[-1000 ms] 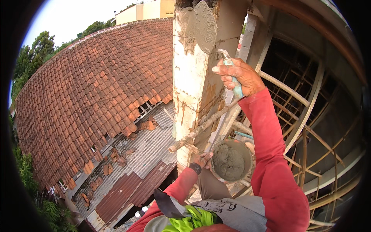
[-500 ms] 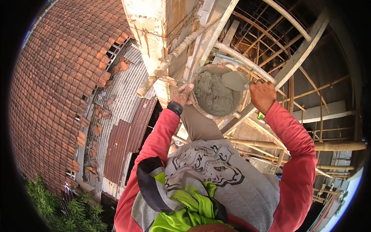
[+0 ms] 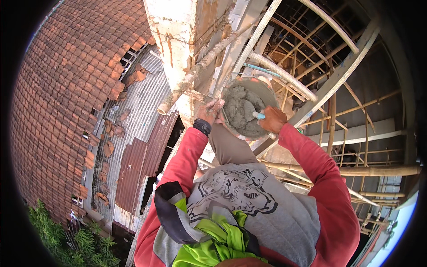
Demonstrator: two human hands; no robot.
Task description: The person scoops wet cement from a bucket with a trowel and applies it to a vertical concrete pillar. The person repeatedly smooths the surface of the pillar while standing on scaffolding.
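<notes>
A round bucket [image 3: 266,89] stands in front of me, partly filled with wet grey mortar [image 3: 235,103]. My right hand [image 3: 274,120] is closed around the pale blue handle of a trowel [image 3: 248,109], whose blade is sunk into the mortar. At the bucket's left rim, my left hand [image 3: 209,111] grips the edge with the thumb up; its other fingers are partly hidden. A dark band circles the left wrist. My knee, in brown trousers, is close below the bucket.
A concrete column [image 3: 171,40] rises beyond my left hand, with a bamboo pole [image 3: 202,66] crossing it. Bamboo scaffolding [image 3: 351,170] and beams spread to the right over a deep drop. On the left lie a tiled roof [image 3: 80,89] and corrugated metal sheets [image 3: 142,164] far below.
My right hand has moved left and down, bringing the trowel from the bucket's right rim into the mortar. The left hand stays at the rim.
</notes>
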